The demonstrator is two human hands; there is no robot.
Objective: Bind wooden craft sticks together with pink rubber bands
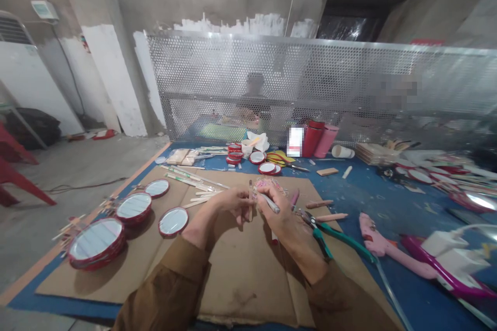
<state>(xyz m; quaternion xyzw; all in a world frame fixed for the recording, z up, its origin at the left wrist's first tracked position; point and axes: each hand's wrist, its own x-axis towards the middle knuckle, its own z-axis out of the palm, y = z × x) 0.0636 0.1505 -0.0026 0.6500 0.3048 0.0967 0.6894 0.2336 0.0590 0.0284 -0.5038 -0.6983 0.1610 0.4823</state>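
My left hand point(232, 204) is closed on a narrow wooden stick point(250, 213), which stands nearly upright between the fingertips. In my right hand point(280, 212) is a light-coloured pen-like tool point(271, 203), gripped like a pencil with its tip end close to the stick; whether the two touch I cannot tell. Both hands are above a brown cardboard sheet point(248, 289). Just behind the right hand lies a heap of small pink and white bits point(267, 183). Pale sticks point(202, 195) lie beyond my left hand. Green-handled pliers point(326, 232) rest beside my right forearm.
Round red-rimmed pieces with pale tops point(97, 240) stand on the left. A pink glue gun point(388, 248) and a purple power strip point(462, 274) with white plugs lie right. Bottles point(313, 138) and a paper cup point(342, 152) are before a perforated metal screen point(217, 72).
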